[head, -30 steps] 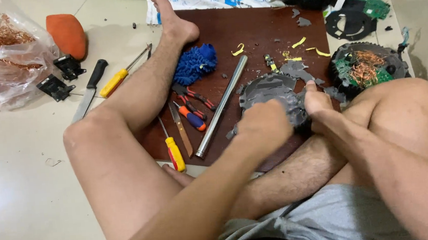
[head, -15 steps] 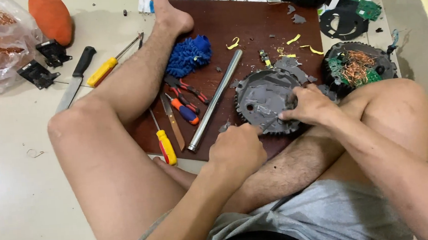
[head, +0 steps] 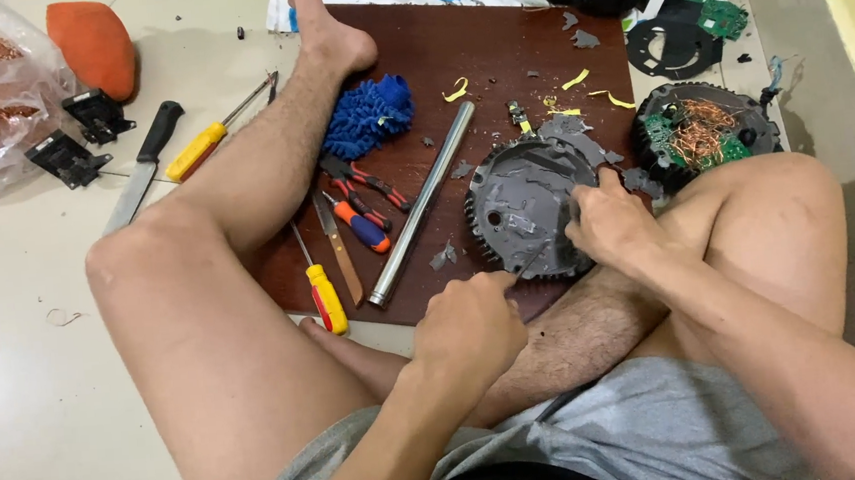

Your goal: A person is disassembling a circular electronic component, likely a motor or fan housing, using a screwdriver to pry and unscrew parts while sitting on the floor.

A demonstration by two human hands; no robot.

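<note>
Two hands work on a round grey metal disc with teeth [head: 531,208]. Left hand [head: 469,327], fingers curled tight, pokes a thin tool [head: 529,261] into it. Right hand [head: 612,227] presses it down, fingers spread. Push slowly, away from those fingers.

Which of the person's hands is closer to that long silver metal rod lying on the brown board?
Left. The left hand sits just right of the metal rod's near end; the right hand is farther off, across the grey toothed disc.
</note>
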